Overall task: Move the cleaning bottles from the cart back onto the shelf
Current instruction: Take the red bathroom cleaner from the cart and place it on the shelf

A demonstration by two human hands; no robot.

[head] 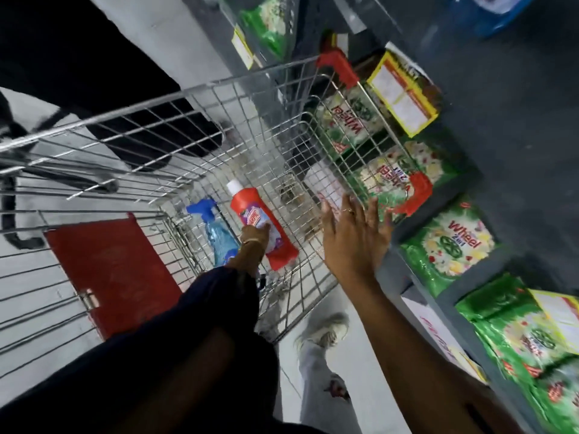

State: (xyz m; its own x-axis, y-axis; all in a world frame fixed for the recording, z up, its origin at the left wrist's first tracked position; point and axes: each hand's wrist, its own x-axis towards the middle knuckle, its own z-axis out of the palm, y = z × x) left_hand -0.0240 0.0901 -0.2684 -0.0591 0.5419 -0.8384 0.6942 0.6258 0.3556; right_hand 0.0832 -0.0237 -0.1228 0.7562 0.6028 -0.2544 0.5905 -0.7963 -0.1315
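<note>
A red cleaning bottle (243, 202) with a white cap lies on the floor of the wire cart (156, 101). To its left lies a clear blue spray bottle (217, 241) with a blue trigger. My left hand (255, 234) reaches down into the cart, and its fingers are curled over the label at the red bottle's middle. My right hand (354, 236) hovers with fingers spread above the cart's right rim, holding nothing. The grey shelf (391, 267) runs along the right of the cart.
Green detergent packs (448, 245) fill the shelf, with yellow price tags (404, 92) on its edge. The cart has red corner bumpers (418, 195) and a red seat flap (109, 270). My shoe (326, 330) stands on the pale floor between cart and shelf.
</note>
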